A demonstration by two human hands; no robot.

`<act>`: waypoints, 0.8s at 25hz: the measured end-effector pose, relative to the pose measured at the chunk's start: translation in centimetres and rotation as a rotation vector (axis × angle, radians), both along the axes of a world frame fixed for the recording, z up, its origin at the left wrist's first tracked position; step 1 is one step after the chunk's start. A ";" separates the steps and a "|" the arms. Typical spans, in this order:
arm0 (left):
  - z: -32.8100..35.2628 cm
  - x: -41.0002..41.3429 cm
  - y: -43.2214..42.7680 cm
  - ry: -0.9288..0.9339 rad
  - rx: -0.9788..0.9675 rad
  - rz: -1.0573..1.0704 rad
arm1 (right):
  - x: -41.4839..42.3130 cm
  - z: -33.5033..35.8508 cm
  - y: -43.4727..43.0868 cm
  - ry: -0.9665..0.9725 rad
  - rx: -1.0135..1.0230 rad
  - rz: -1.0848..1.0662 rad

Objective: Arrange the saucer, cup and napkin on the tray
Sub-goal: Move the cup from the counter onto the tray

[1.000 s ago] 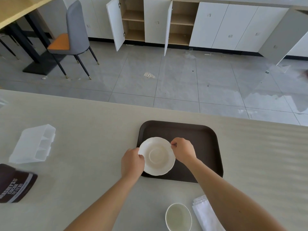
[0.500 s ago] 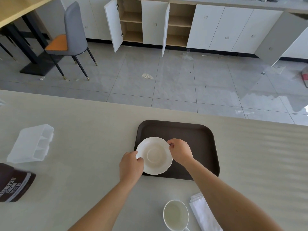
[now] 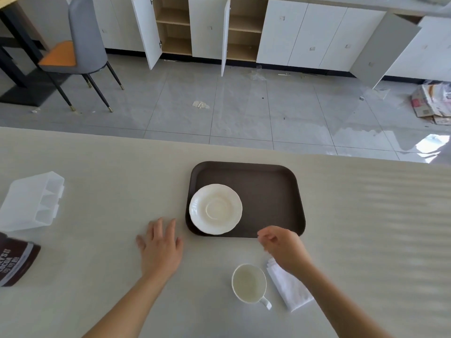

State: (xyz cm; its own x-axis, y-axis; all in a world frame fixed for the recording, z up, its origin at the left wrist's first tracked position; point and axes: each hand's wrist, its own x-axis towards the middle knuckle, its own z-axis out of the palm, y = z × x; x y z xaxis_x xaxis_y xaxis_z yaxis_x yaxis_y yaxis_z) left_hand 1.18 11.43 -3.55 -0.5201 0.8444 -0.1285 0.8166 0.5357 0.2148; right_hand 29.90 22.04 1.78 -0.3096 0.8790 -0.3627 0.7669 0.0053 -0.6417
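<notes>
A white saucer (image 3: 215, 209) lies flat in the near left part of the dark brown tray (image 3: 268, 191). My left hand (image 3: 159, 245) rests open on the table, left of the tray, fingers spread. My right hand (image 3: 283, 246) hovers at the tray's near edge, empty, fingers loosely curled and apart. A white cup (image 3: 249, 283) stands upright on the table in front of the tray, handle toward me and to the right. A folded white napkin (image 3: 289, 287) lies just right of the cup, partly under my right forearm.
A clear plastic organiser (image 3: 31, 201) lies at the table's left, with a dark brown cocoa packet (image 3: 14, 262) nearer me. Beyond the table's far edge are a tiled floor, a grey chair (image 3: 80, 50) and cabinets with open doors.
Both hands have let go of the saucer, which now rests on the tray. They have drawn back toward me, the left onto the table, the right to the tray's near edge.
</notes>
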 end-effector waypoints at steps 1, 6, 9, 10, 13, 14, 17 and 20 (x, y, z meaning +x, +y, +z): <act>-0.5 0.2 -0.3 -0.005 -0.025 -0.005 | 1.1 0.2 -1.6 -0.032 0.001 0.019; -2.6 0.7 -0.9 0.030 -0.050 -0.040 | 3.4 1.5 -7.2 -0.071 -0.049 0.015; -3.3 0.6 -0.8 0.053 -0.016 -0.023 | 3.8 1.6 -8.5 -0.075 -0.078 0.057; -3.4 0.6 -0.9 0.052 -0.009 -0.009 | 3.8 1.6 -8.7 -0.094 -0.075 0.084; -3.7 0.5 -0.8 0.042 0.016 0.023 | 3.7 1.2 -9.2 -0.131 -0.037 0.145; -3.7 0.5 -0.8 0.039 0.023 0.028 | 3.5 1.0 -9.4 -0.125 -0.001 0.147; -3.8 0.6 -0.8 0.037 0.053 0.034 | 3.2 0.3 -9.4 -0.096 0.110 0.092; -3.9 0.5 -0.8 0.035 0.078 0.039 | 3.1 0.3 -8.6 -0.076 0.195 0.077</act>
